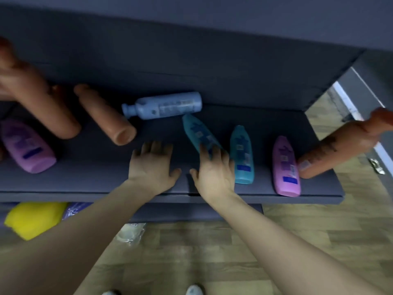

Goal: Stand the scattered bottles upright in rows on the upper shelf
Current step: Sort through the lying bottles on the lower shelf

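Several bottles lie flat on the dark upper shelf (pixel 95 182). At the left are a purple bottle (pixel 27 147) and two orange bottles (pixel 53 109) (pixel 106 116). A pale blue bottle (pixel 163 105) lies sideways at the back. To the right are a tilted teal bottle (pixel 195 130), a second teal bottle (pixel 242 154), a pink bottle (pixel 286 167) and another orange bottle (pixel 336 145). My left hand (pixel 153 165) hovers flat over bare shelf, fingers straight. My right hand (pixel 214 169) has its spread fingers on the near end of the tilted teal bottle.
A lower shelf holds a yellow item (pixel 32 218) and a purple packet (pixel 74 209). A clear plastic-wrapped item (pixel 129 231) lies below on the wooden floor (pixel 297 231). The shelf's side panel (pixel 331 81) closes the right end.
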The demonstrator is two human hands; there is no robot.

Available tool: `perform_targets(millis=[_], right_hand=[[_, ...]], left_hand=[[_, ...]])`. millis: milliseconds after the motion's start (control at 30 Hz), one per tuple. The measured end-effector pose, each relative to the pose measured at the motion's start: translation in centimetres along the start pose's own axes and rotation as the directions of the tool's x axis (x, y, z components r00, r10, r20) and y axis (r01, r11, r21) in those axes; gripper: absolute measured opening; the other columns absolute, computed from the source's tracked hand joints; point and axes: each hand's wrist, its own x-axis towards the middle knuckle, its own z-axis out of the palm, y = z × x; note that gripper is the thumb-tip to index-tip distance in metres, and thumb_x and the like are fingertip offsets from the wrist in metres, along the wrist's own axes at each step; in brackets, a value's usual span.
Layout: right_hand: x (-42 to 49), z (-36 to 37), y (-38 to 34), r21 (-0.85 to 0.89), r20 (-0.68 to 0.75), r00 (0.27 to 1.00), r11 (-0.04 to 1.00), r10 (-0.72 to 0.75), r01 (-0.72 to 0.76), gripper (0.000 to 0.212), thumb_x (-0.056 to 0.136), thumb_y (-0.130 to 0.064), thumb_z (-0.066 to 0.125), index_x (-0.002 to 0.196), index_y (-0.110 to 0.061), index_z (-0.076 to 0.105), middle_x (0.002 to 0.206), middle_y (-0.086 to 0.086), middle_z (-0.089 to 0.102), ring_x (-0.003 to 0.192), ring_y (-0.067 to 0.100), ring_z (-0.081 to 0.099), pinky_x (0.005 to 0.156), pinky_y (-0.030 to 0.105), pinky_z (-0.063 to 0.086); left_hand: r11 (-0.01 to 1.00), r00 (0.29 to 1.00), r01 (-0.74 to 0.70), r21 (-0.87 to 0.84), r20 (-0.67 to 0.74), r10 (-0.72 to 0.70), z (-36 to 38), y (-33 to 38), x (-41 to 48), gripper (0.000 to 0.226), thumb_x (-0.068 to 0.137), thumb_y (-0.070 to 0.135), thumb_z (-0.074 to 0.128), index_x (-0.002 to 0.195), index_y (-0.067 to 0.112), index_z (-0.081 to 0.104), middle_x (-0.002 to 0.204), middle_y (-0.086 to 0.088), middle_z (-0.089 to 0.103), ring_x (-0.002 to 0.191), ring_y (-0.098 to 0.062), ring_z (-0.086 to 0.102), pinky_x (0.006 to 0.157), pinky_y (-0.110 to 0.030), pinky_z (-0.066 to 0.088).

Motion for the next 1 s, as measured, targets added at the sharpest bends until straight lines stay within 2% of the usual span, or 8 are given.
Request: perform_targets(millis=[100,267,467,633,767,1000], right_hand=[[0.7,0.5,-2.6,-0.040,0.056,0.998,0.998,-0.043,0.045,0.071,0.096,-0.038,0.049,0.152,-0.018,0.010,0.155,0.014,0.014,0.141,0.034,0.015,0.112,0.052,0.018],[2.4,1.6,-5.2,-0.069,0.058,0.996,0.995,-0.072,0.076,0.072,0.095,-0.038,0.051,0.151,-0.018,0.011,0.154,0.014,0.013,0.141,0.034,0.014,0.113,0.054,0.016],[5.8,1.6,-6.4,-0.076,0.060,0.997,0.996,-0.039,0.044,0.075,0.096,-0.039,0.049,0.152,-0.019,0.003,0.156,0.011,0.007,0.143,0.033,0.009,0.116,0.053,0.013],[9.0,1.9,-7.0,-0.061,-0.028,0.998,0.996,-0.060,0.058,0.073,0.095,-0.035,0.051,0.151,-0.017,0.008,0.156,0.013,0.010,0.142,0.033,0.013,0.114,0.054,0.016],[11.1,2.1,-7.4,-0.057,-0.072,0.992,0.994,-0.101,0.097,0.072,0.095,-0.033,0.053,0.151,-0.019,0.010,0.155,0.012,0.010,0.142,0.032,0.011,0.113,0.053,0.016],[15.1,2.2,-7.9,-0.046,-0.070,0.982,0.984,-0.176,0.173,0.076,0.090,-0.013,0.058,0.150,-0.018,0.011,0.157,0.006,0.006,0.144,0.027,0.005,0.113,0.058,0.010]], left_hand=[[1.000,1.000,0.022,0.001,-0.009,-0.022,0.2,-2.8,-0.7,0.072,0.090,0.056,0.045,0.148,0.021,0.020,0.147,-0.009,0.028,0.135,-0.030,0.026,0.104,-0.038,0.031],[1.000,0.999,0.030,0.005,-0.037,-0.030,0.8,-5.8,-0.6,0.073,0.091,0.054,0.045,0.149,0.019,0.017,0.151,-0.010,0.019,0.138,-0.030,0.021,0.104,-0.040,0.030],[1.000,0.997,0.014,-0.021,-0.071,-0.016,0.1,-7.7,2.1,0.074,0.090,0.053,0.046,0.148,0.019,0.016,0.151,-0.010,0.017,0.139,-0.029,0.017,0.107,-0.042,0.027],[1.000,0.986,-0.002,-0.010,-0.164,0.000,0.0,-9.1,4.6,0.073,0.088,0.051,0.050,0.146,0.016,0.022,0.148,-0.012,0.025,0.135,-0.029,0.025,0.104,-0.044,0.032],[1.000,0.984,-0.002,-0.001,-0.177,0.002,0.4,-9.6,6.5,0.073,0.089,0.051,0.047,0.147,0.016,0.019,0.149,-0.012,0.025,0.137,-0.030,0.024,0.104,-0.045,0.032],[1.000,0.974,-0.017,-0.026,-0.226,0.010,0.6,-10.0,8.3,0.072,0.088,0.052,0.049,0.146,0.020,0.020,0.150,-0.008,0.026,0.140,-0.028,0.019,0.108,-0.042,0.028]])
